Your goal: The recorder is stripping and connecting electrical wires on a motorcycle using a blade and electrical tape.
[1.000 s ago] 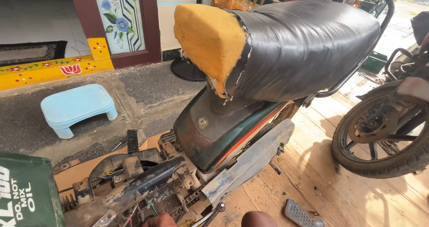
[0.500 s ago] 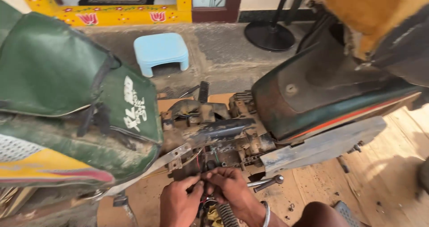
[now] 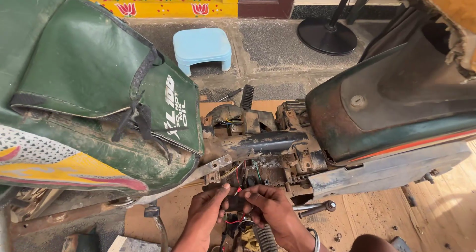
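Closer now than half a second back, with both hands risen toward mid-frame and the green tank cover swung further left. Left hand (image 3: 207, 213) curled, fingertips pinched on a small dark connector block (image 3: 234, 203) just under the bare frame. Right hand (image 3: 270, 210) closed on the same block from the other side, thumb on top, a metal bangle (image 3: 314, 237) at the wrist. Red and green wires (image 3: 243, 175) running up from the block into the rusty frame (image 3: 263, 153). Looks like mid-step work on the wiring, probably joining or parting a plug; likely calls next for a firm, straight push or pull without straining the thin leads. Outward: chrome kick lever (image 3: 315, 208) just right of the hands, black frame tube (image 3: 265, 142) above, dark green tank cover (image 3: 99, 93) to the left, worn green side panel (image 3: 386, 118) to the right, blue plastic stool (image 3: 202, 46) well beyond on the stone step. Hard to tell whether the plug is seated, fingers covering most of it. Torn seat cut off at top right; lower bundle of wires lost below the frame edge.
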